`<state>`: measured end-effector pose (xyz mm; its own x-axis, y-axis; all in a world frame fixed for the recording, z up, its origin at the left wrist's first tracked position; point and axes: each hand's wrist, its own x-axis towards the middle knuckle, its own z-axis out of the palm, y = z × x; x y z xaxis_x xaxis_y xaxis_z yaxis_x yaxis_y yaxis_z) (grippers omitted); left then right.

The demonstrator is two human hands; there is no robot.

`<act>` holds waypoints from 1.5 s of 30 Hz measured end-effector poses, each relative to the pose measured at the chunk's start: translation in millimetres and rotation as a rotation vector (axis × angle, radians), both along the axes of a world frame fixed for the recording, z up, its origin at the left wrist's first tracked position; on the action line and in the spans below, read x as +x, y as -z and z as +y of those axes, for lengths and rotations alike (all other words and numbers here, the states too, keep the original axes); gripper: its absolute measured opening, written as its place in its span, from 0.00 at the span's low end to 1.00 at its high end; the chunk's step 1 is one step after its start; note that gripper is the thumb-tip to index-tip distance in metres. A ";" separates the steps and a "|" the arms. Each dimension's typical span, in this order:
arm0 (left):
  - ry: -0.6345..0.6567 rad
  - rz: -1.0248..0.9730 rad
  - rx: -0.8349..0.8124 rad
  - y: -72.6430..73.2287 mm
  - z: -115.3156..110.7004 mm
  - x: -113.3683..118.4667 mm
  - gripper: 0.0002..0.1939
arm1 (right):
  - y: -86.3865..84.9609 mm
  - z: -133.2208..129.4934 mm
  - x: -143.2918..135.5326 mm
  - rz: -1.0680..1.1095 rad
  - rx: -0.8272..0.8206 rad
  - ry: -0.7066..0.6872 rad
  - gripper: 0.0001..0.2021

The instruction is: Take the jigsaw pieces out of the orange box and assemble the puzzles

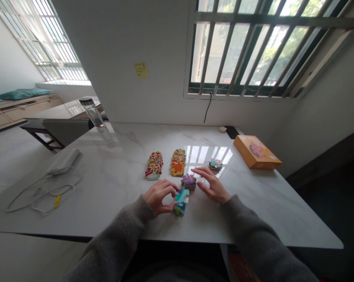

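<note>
My left hand [162, 196] has its thumb and fingers at the left edge of a teal puzzle piece [181, 195], which lies over a darker blue-green piece [179, 209] near the front of the table. Just behind them stands a stack of purple-topped pieces [189, 181]. To the right of that stack my right hand [210, 185] hovers with its fingers apart and nothing in them. Farther back are overlapping rows of red-and-white pieces [155, 164] and orange-yellow pieces [178, 162]. Another small stack [215, 163] sits beyond my right hand.
An orange box [256, 152] lies at the right, with a black phone [231, 132] and a small white object [222, 129] behind it. A glass bottle [93, 112] stands back left. A white device [63, 161] with cables lies at the left of the marble table [120, 219].
</note>
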<state>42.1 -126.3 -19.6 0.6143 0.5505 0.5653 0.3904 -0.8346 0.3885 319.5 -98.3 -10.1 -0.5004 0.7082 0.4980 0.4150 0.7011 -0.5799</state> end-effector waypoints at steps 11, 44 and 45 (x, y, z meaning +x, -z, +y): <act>-0.126 0.051 0.272 -19.6 41.8 36.7 0.07 | 3.1 -4.3 -9.6 0.029 0.191 0.031 0.15; -0.063 -0.093 -0.079 29.9 60.3 31.3 0.13 | 37.1 72.4 106.2 -0.069 0.038 0.410 0.11; -0.063 -0.090 -0.081 30.0 60.1 31.4 0.12 | 35.2 71.1 105.1 -0.081 0.079 0.430 0.11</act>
